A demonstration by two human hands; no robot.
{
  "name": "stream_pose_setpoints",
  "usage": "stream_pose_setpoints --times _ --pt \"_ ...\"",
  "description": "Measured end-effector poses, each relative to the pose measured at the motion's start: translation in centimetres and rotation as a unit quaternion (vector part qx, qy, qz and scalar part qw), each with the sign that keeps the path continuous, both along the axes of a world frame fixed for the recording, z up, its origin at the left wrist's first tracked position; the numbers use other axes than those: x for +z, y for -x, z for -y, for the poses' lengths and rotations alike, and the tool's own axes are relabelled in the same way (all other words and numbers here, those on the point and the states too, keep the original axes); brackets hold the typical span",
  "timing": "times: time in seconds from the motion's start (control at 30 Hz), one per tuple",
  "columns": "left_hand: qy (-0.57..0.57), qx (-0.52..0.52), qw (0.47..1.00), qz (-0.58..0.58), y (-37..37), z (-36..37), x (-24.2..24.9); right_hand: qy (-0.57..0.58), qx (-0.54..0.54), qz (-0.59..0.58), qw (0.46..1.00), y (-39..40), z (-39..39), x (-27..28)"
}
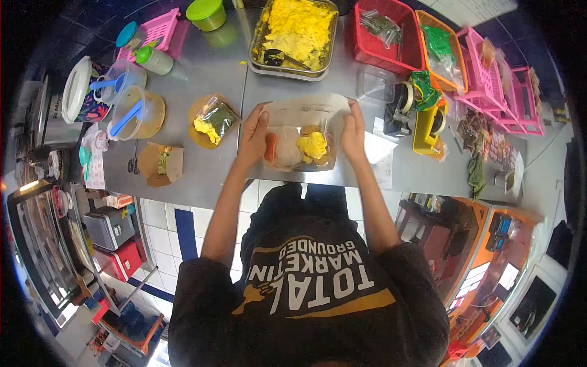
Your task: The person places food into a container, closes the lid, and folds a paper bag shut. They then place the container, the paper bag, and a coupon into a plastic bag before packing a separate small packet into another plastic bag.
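Between my hands is a paper food box [299,113] with its lid flap raised, near the table's front edge. My left hand [252,137] grips its left side, fingers closed at the flap's corner. My right hand [352,131] grips the right side the same way. Inside the box lie a pale portion in clear plastic [287,147], yellow scrambled egg [313,145] on some brown food, and an orange-red strip [269,147] at the left. Left of the box, a brown paper bowl [208,137] holds egg and a clear packet with dark green contents [219,112].
A tray of scrambled egg [293,74] with a black spoon stands at the back. Farther left are an open brown carton [160,164] and a plastic tub [153,116] with a blue utensil. At right are a red basket [391,61], a tape dispenser [428,137] and white paper [379,159].
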State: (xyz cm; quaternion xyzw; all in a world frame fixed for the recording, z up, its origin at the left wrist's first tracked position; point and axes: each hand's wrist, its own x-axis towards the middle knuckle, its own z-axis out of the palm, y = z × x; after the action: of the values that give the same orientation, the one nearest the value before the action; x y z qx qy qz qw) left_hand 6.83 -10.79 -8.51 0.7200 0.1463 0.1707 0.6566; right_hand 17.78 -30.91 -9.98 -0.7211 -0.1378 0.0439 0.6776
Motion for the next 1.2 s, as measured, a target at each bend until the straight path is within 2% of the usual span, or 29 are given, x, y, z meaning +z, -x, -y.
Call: stream_pose_setpoints --times 0.1,0.2,0.3,0.4,0.5,0.53,0.63,0.67,0.7,0.77,0.8,0.9,0.93,1.03,1.07,1.13,1.17,1.2 --pt "-0.024 0.187 0.981 0.038 -1.9 3.6 -2.9 0.020 -0.116 -0.011 0.993 1.6 -3.1 -0.3" --pt "0.039 0.281 0.959 0.028 -4.3 5.9 0.0 0.013 -0.182 -0.032 0.983 1.7 -5.6 -0.2" --pt "0.129 0.198 0.972 -0.004 -3.6 4.5 -0.5 -0.029 -0.122 -0.041 0.991 1.5 -5.2 0.7" --pt "0.128 0.134 0.981 0.047 -3.1 3.5 -0.2 -0.039 -0.085 -0.044 0.995 1.9 -4.1 1.1" --pt "0.001 0.094 0.995 0.018 -2.7 1.7 -0.7 -0.048 -0.042 -0.030 0.998 1.2 -3.4 -0.8" --pt "-0.031 0.051 0.998 0.011 -2.2 0.8 -0.3 -0.049 -0.029 -0.022 0.998 0.9 -2.9 -1.1" --pt "-0.129 -0.110 0.985 -0.017 0.0 -2.1 1.1 0.008 0.106 0.009 0.994 1.0 1.5 0.0" --pt "-0.164 -0.181 0.969 -0.031 1.2 -3.0 1.6 0.055 0.164 0.072 0.982 1.2 3.2 -0.1" --pt "-0.198 -0.252 0.946 -0.045 2.3 -3.2 1.9 0.132 0.131 0.097 0.978 2.5 3.4 0.5" --pt "-0.301 -0.183 0.934 -0.059 4.3 -1.3 0.2 0.282 0.063 0.142 0.947 5.6 3.4 1.9" --pt "-0.352 -0.149 0.922 -0.067 5.0 -0.3 -1.3 0.326 0.024 0.118 0.938 6.7 3.1 0.9" --pt "-0.246 -0.075 0.963 -0.079 5.9 1.6 -5.7 0.231 0.048 0.010 0.972 7.8 3.2 -2.4" --pt "-0.273 -0.092 0.953 -0.093 5.8 1.5 -6.1 0.206 0.066 -0.009 0.976 8.1 3.3 -3.1" --pt "-0.084 -0.041 0.986 -0.138 5.8 1.5 -6.3 0.163 0.077 -0.013 0.983 7.8 3.9 -4.5" --pt "-0.078 -0.034 0.987 -0.138 5.7 1.3 -6.3 0.138 0.070 -0.038 0.987 7.7 4.0 -4.8" --pt "-0.064 -0.018 0.989 -0.134 5.0 0.3 -5.9 0.088 0.059 -0.086 0.991 7.0 3.6 -4.0" --pt "-0.056 -0.026 0.984 -0.167 5.2 -0.1 -5.6 0.124 0.069 -0.092 0.986 6.6 4.0 -3.4" --pt "-0.047 -0.035 0.978 -0.199 4.9 -0.5 -3.8 0.159 0.079 -0.099 0.979 5.8 4.0 -0.5"
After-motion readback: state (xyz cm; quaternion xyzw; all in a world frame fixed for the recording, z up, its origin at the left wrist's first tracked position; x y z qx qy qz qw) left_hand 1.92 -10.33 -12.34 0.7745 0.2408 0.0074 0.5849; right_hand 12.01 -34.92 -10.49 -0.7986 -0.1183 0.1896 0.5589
